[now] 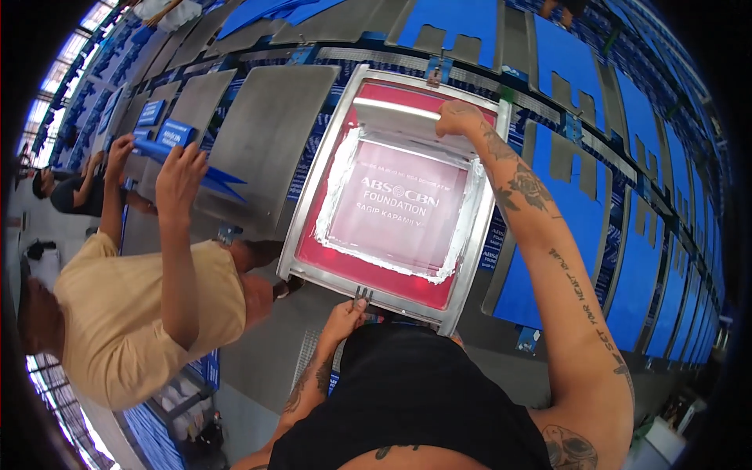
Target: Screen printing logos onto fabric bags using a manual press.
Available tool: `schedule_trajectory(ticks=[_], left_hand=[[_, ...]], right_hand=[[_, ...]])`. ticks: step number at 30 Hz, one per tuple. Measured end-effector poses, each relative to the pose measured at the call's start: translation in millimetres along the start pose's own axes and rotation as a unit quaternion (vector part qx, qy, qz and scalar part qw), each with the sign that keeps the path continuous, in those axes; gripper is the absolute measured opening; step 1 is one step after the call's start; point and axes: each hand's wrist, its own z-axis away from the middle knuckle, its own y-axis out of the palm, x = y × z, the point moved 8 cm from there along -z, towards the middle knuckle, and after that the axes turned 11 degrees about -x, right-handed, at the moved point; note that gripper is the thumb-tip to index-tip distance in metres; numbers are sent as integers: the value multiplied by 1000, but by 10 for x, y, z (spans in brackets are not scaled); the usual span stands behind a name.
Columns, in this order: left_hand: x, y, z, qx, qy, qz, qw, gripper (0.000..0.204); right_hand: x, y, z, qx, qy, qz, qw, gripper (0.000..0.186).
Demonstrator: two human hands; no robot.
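A screen-printing frame (409, 306) with silver rails and red mesh lies before me. Its pale middle window (376, 239) bears reversed-out lettering, and white ink (329, 211) is smeared around its border. Across the far part of the window lies a wide squeegee (395, 110), tilted, with my right hand (460, 119) closed on its right end. My left hand (345, 318) is closed at the middle of the near rail, fingers pinching a small pronged metal handle (363, 295) there.
To my left a co-worker in a tan shirt (149, 305) holds a blue fabric piece (157, 150). Grey printing boards (270, 133) stand beside the frame. Several boards to the right carry blue cut fabric pieces (540, 258). A metal rail with clamps runs behind the frame.
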Motion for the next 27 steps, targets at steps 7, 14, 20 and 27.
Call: schedule_trajectory(ticks=[7, 14, 20, 27], left_hand=[[-173, -124, 209, -13, 0, 102, 995, 50], [-80, -113, 40, 61, -36, 49, 996, 52], [-50, -120, -88, 139, 15, 50, 989, 54], [-10, -115, -135, 210, 60, 10, 976, 60]], right_hand=[[107, -67, -140, -129, -40, -128, 983, 66], [79, -7, -114, -97, -8, -116, 989, 50], [504, 203, 558, -171, 7, -74, 982, 40], [1682, 755, 2341, -208, 2, -28, 978, 32]])
